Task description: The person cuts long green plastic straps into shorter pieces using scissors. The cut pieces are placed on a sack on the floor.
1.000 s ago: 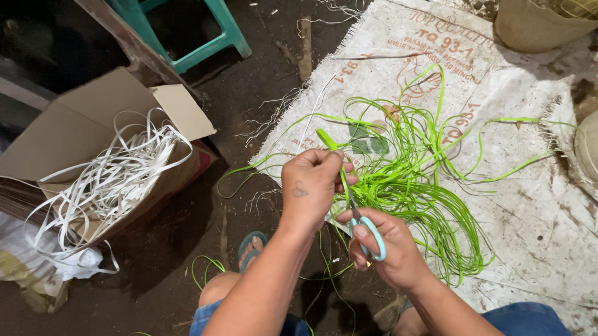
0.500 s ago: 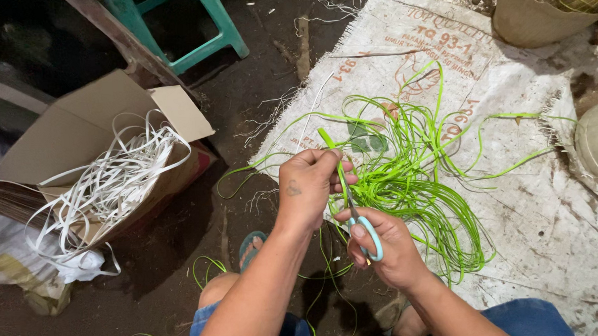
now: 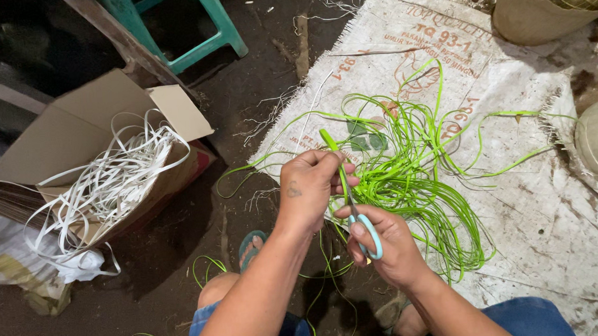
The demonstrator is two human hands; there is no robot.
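Green strip point(image 3: 329, 144): a stiff bright length, tilted, its lower part pinched in the fingers of the left hand point(image 3: 311, 187), which are closed together on it. Scissors point(image 3: 363, 227): light blue handles, blades running up along the strip; the right hand point(image 3: 388, 246), just below the left, has thumb and fingers clamped through the loops. Whether the blades are apart cannot be told. Tangle point(image 3: 414, 183) of like green strips: just right of the hands, spread over a printed white sack point(image 3: 550, 231) on the dirt floor. Cardboard box point(image 3: 89, 137): well left of the hands, spilling white strips point(image 3: 105, 190). Teal stool point(image 3: 205, 31): beyond the box. Sandalled foot point(image 3: 251, 247): below the left wrist. Tan pot point(image 3: 534, 16): at the sack's far corner.
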